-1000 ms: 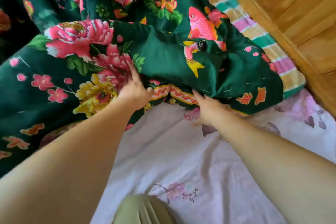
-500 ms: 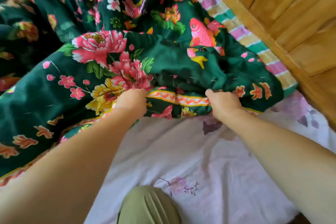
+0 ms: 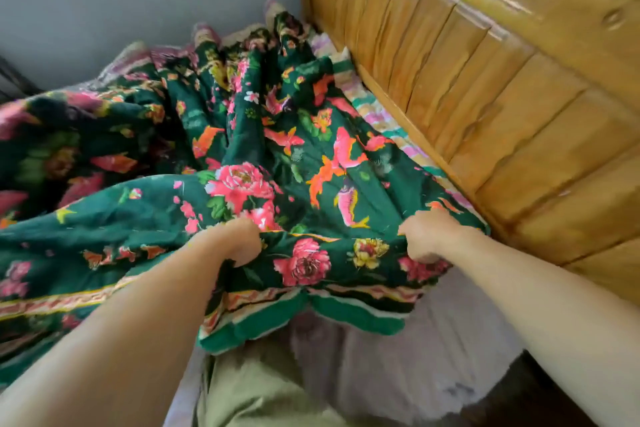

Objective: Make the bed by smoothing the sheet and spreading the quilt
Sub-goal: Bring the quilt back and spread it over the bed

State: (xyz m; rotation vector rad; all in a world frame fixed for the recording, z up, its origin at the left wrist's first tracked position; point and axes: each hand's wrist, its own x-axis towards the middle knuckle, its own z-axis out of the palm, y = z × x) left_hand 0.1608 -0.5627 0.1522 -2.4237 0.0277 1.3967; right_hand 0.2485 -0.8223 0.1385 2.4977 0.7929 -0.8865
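Observation:
A dark green quilt [image 3: 166,218] printed with pink flowers and orange fish lies bunched over most of the bed. My left hand [image 3: 239,241] is clenched on its near edge at the centre. Close to the headboard, my right hand [image 3: 424,236] grips the same edge. Between the two fists the quilt's bordered hem [image 3: 311,302] hangs lifted above a pale pink sheet [image 3: 398,367]. That sheet shows only below the hem.
A wooden headboard [image 3: 502,97] runs along the right side. A striped cloth [image 3: 377,114] shows between it and the quilt. A grey wall [image 3: 121,3] stands behind the bed. My knee in olive trousers [image 3: 263,392] rests at the bottom.
Both hands have closed on the quilt's edge, lifted it and pulled it toward me. The quilt now covers more of the pink sheet. The view has tilted up.

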